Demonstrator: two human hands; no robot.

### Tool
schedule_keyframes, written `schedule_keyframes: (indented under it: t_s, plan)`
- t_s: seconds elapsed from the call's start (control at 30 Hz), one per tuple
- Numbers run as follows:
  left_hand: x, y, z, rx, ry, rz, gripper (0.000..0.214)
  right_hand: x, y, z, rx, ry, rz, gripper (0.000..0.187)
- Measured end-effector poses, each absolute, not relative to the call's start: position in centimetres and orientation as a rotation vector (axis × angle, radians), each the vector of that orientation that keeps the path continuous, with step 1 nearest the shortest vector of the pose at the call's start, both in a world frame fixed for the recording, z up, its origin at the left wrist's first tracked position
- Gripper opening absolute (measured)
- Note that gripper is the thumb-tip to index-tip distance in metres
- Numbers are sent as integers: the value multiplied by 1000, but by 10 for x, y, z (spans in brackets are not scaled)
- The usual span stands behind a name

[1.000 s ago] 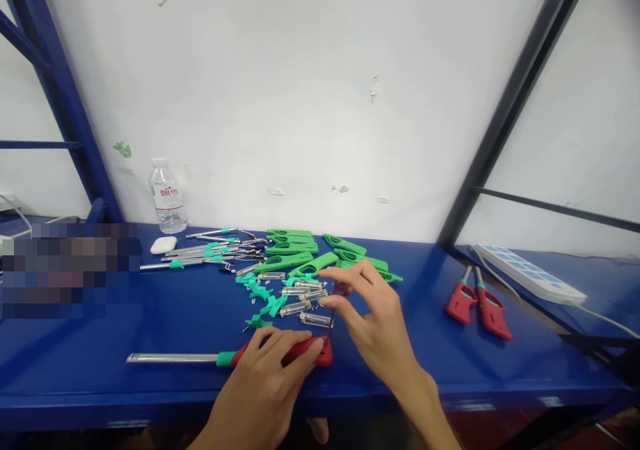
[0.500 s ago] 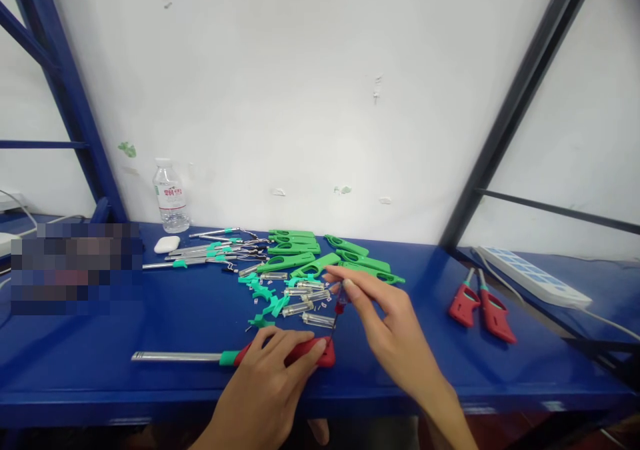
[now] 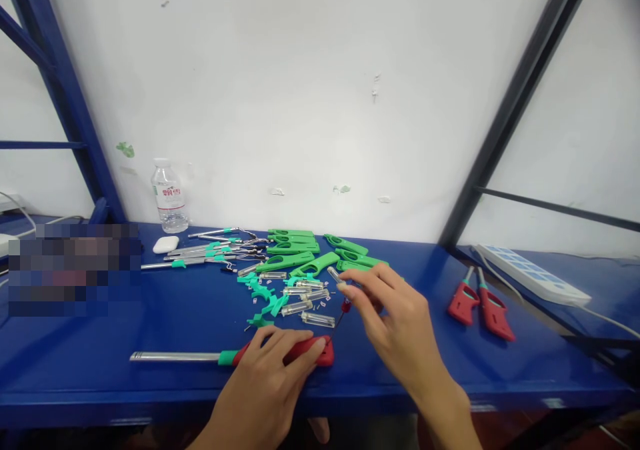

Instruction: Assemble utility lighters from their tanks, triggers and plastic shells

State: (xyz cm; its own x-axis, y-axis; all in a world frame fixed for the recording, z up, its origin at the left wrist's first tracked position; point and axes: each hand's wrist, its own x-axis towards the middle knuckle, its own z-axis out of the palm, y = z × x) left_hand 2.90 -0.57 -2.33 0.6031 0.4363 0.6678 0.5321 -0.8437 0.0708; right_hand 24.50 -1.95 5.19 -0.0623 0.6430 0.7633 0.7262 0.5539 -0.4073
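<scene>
Under my left hand [image 3: 270,370] lies a red utility lighter [image 3: 326,351] with a green collar and a long metal tube pointing left. The fingers of that hand wrap over its handle and press it to the table. My right hand [image 3: 395,317] pinches a small screwdriver [image 3: 345,305] with a clear and red handle. Its thin shaft slants down to the left, with the tip at the right end of the lighter's handle. Just behind are clear fuel tanks [image 3: 319,320] and teal triggers [image 3: 275,305], several of each, among tiny loose parts.
Several green handle shells [image 3: 285,261] lie at the back by the wall. Metal lighter tubes with wires [image 3: 200,258], a white case [image 3: 165,245] and a water bottle [image 3: 170,197] are left of them. Two red lighters [image 3: 495,313] and a power strip [image 3: 535,277] are at right.
My right hand has shifted right and turned, so the screwdriver leans over further to the right. My left hand and the red lighter have stayed in place.
</scene>
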Motion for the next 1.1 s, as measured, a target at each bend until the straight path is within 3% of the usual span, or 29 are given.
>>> schedule_keyframes:
  t_s: [0.2, 0.43, 0.53, 0.63, 0.87, 1.1]
  plan:
    - [29, -5, -24, -2688, -804, -1083, 35, 244, -25, 62, -1084, -1650, 550, 33]
    - [29, -6, -25, -2698, -819, -1062, 37, 228, -16, 55, -983, -1305, 897, 44]
    - [28, -6, -25, -2692, -814, -1077, 35, 228, -15, 52, -907, -1277, 1029, 40]
    - [28, -6, -26, -2699, -816, -1073, 35, 236, -16, 53, -905, -1316, 1107, 30]
    - [28, -5, -27, -2706, -826, -1066, 36, 257, -20, 57, -922, -1391, 1214, 41]
    - [29, -5, -26, -2691, -802, -1056, 38, 249, -20, 62, -989, -1440, 1053, 39]
